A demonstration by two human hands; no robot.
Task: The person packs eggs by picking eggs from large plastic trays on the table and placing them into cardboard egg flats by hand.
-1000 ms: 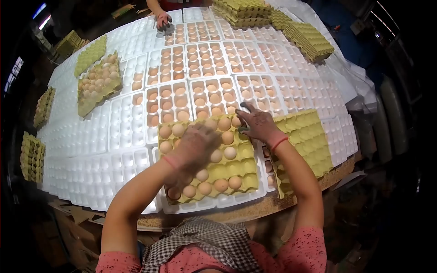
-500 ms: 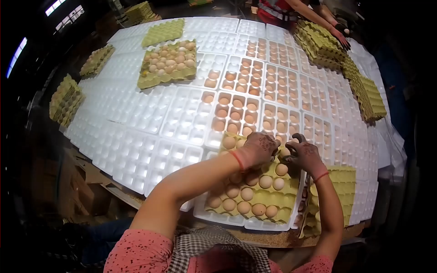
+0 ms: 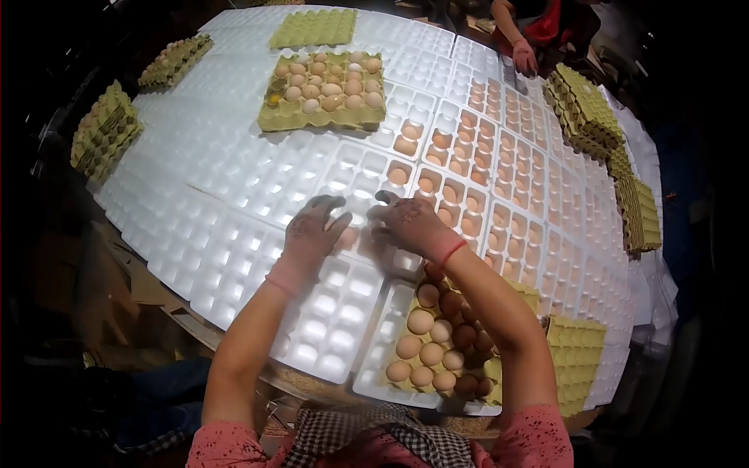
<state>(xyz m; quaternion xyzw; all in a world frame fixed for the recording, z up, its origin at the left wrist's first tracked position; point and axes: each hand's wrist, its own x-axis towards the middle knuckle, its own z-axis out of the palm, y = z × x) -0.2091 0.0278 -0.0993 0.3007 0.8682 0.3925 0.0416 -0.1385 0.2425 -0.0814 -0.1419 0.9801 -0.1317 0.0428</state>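
Note:
My left hand [image 3: 312, 234], in a thin glove, hovers over a white moulded tray [image 3: 355, 175] with its thumb and fingers apart. A brown egg [image 3: 347, 237] lies just under its thumb, in one of the tray's cells. Opposite, my right hand [image 3: 413, 225], also gloved, reaches over the same tray with its fingers spread and bent down; no egg shows between them, and its palm side is hidden. Below my right forearm a yellow pulp egg tray [image 3: 398, 373] holds brown eggs [image 3: 431, 354] and rests on another white tray [image 3: 376, 382].
White trays cover the table, several filled with eggs [image 3: 472, 204] at the right. Another pulp tray of eggs [image 3: 324, 90] has a broken egg at its left. Stacked pulp trays [image 3: 585, 109] line the right edge. Across the table is a co-worker's gloved hand [image 3: 524, 58].
Both hands have moved left and away from the pulp tray to the white tray. An egg now shows by my left thumb. The view has shifted, and the co-worker's hand has moved left.

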